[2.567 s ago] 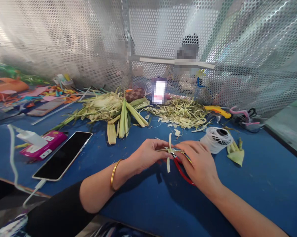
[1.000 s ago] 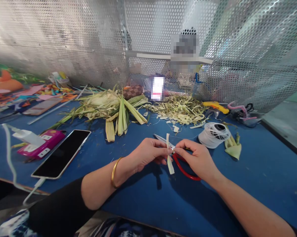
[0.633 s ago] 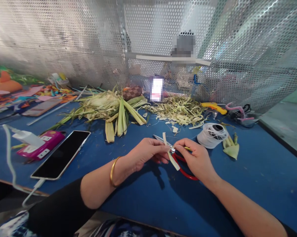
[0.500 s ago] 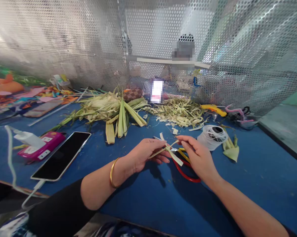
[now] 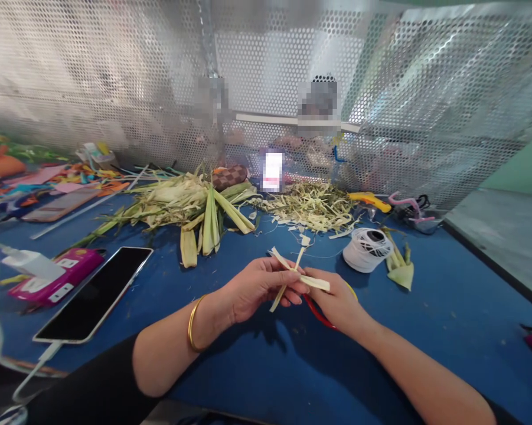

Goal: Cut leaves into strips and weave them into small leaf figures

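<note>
Pale corn husk strips (image 5: 315,283), crossed over one another, are pinched between the thumb and fingers of my left hand (image 5: 254,287). Their ends stick out to several sides. My right hand (image 5: 342,296) meets them from the right, its fingertips closed at the crossing and partly hidden behind a strip. Under that hand on the table lie scissors with a red handle (image 5: 319,314); their blades are covered. A spool of white thread (image 5: 366,252) stands beyond my right hand, and a thin thread trails left from it.
Husk pieces (image 5: 172,200) are heaped at the back left, thin shreds (image 5: 312,206) at the back centre. Left lie a black-screened phone (image 5: 95,295) on a cable and a magenta power strip (image 5: 77,268). A perforated metal screen (image 5: 266,59) closes off the back.
The husk strips have turned in my fingers, and one end now points right across my right hand. My right hand has moved in closer, over the scissors. The view has shifted slightly.
</note>
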A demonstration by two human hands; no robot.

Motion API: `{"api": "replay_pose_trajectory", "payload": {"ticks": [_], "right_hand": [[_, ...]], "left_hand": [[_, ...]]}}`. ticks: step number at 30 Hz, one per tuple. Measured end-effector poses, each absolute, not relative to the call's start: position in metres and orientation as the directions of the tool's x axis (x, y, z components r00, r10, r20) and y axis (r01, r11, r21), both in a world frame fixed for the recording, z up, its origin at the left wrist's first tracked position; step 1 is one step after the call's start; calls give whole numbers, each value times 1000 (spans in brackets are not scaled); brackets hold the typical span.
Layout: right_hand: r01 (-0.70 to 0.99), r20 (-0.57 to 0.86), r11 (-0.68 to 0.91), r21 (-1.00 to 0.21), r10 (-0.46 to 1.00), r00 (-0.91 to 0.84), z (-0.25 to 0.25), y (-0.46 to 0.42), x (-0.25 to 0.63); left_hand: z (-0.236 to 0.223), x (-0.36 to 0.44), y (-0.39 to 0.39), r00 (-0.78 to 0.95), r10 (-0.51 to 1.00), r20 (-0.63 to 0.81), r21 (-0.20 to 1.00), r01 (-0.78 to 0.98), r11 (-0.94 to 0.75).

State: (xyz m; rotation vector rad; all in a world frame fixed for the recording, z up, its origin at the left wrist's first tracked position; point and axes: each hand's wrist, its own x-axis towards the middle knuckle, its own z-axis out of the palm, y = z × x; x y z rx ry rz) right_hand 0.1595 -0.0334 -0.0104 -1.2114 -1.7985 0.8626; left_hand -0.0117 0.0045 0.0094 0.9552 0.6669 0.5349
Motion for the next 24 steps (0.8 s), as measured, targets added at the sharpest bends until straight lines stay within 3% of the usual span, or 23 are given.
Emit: {"api": "replay_pose_trajectory", "payload": {"ticks": [12,17,20,22,24], "right_hand": [[594,441,532,-604,843,-306,-17,-34,160],[744,607,575,-340,739,-294,-2,-33,171],[916,686,326,-235,723,-82,18,-27,207],[976,636,-59,-207,750,181,26,-22,246],[882,474,-437,-178,747,466,27,-18,289]], "left_hand": [[10,-11,3,627,721,-294,911,-45,410],[12,-10,6,515,841,-168,982,10,190],[13,-12,10,415,910,-2,970,222,-99],[14,-15,13,394,916,69,853,453,-259],[17,-17,14,412,909,64,729,603,-324]]}}
